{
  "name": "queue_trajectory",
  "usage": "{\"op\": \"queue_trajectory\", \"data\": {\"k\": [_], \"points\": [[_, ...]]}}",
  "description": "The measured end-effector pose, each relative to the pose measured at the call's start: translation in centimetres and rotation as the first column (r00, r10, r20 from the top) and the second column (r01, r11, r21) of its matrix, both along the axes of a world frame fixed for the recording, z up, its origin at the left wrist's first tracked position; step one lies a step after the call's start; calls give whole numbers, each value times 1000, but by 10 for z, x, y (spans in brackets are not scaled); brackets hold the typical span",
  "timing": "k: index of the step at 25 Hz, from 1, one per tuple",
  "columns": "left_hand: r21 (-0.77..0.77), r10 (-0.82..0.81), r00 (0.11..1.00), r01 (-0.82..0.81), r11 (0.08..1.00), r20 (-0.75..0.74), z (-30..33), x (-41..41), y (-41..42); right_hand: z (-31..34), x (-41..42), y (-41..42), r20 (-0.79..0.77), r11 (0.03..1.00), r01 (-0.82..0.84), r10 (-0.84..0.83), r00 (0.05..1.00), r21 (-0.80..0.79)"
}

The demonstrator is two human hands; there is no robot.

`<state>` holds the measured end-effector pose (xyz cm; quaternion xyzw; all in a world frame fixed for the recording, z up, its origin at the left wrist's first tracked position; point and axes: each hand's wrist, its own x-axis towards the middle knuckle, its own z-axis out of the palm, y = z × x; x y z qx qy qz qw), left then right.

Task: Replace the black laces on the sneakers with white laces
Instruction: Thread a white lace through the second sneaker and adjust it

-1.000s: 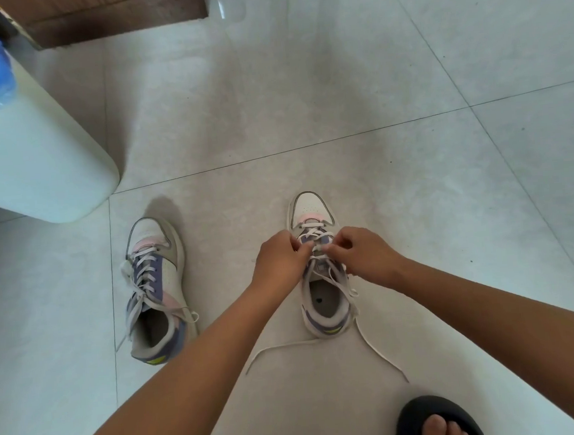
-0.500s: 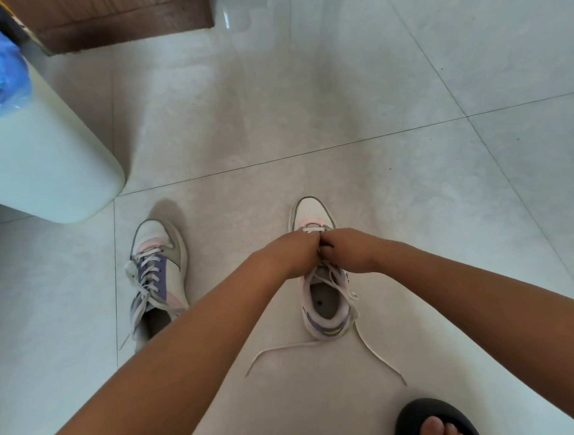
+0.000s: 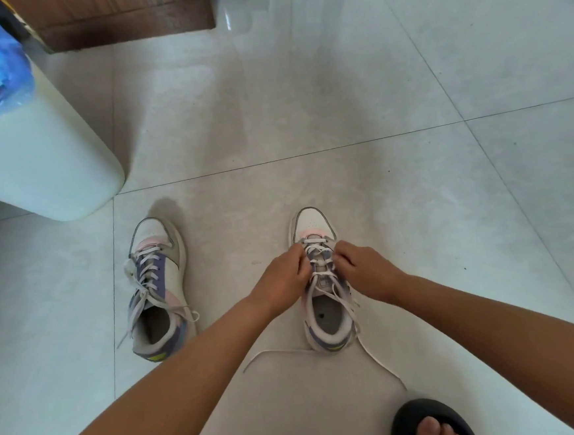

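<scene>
Head view: fingertips behind white lace.

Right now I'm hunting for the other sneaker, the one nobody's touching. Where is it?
In the head view, the other sneaker stands on the floor at left, just below the pale bin.

Pale tiled floor, wooden furniture

Both forearms are bare, with no sleeve showing up to the edge of the view, and the left hand and right hand wear no gloves. A bare foot sits in a black open-toed slipper, toes showing.
</scene>
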<state>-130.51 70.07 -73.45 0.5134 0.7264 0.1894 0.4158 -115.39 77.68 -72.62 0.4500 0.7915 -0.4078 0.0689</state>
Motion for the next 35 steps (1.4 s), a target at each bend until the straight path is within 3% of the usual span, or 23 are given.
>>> {"op": "queue_trajectory", "data": {"k": [3, 6, 9, 12, 15, 17, 19, 20, 21, 23, 27, 30, 33, 35], "points": [[-42, -8, 998, 6, 999, -64, 6, 0, 13, 2, -11, 9, 52, 1000, -14, 14, 999, -13], [-67, -143, 954, 130, 989, -263, 10, 1, 23, 2, -19, 13, 132, 996, -84, 83, 988, 8], [-114, -111, 927, 75, 991, -359, 12, 4, 21, 4, -15, 13, 193, 999, -49, 43, 980, 23], [-127, -99, 946, 62, 990, -309, 11, 6, 15, 5, -12, 8, 156, 999, -33, 36, 987, -27], [-45, -158, 963, 152, 987, -218, 11, 2, 14, 8, -13, 9, 66, 993, -36, 44, 997, -109], [71, -147, 981, 156, 985, -125, 8, -6, 7, 9, -8, 13, -82, 954, 131, -158, 984, -269], [173, 20, 999, -14, 985, -32, -2, -19, -9, 8, 4, 15, -179, 783, 349, -497, 849, -515], [191, 124, 992, -119, 974, -13, -9, -26, -19, 7, 10, 14, -184, 719, 402, -586, 789, -567], [188, 205, 979, -200, 962, -3, -16, -32, -27, 5, 15, 12, -172, 720, 423, -594, 786, -550], [178, 260, 966, -256, 950, 3, -22, -37, -33, 3, 15, 5, -128, 858, 369, -437, 890, -357], [236, 99, 993, -81, 968, -64, -12, -27, -12, 10, -17, 0, -160, 981, 181, -190, 969, -69], [218, 20, 990, 10, 976, -139, -4, -11, 3, 14, -33, 2, -18, 992, 20, -17, 1000, 121], [149, 7, 972, 28, 988, -234, 2, -7, 17, 15, -34, 4, 54, 983, 67, -77, 996, 173], [93, -24, 955, 54, 994, -296, 5, -4, 24, 16, -35, 5, 125, 984, 11, -34, 992, 179]]}}
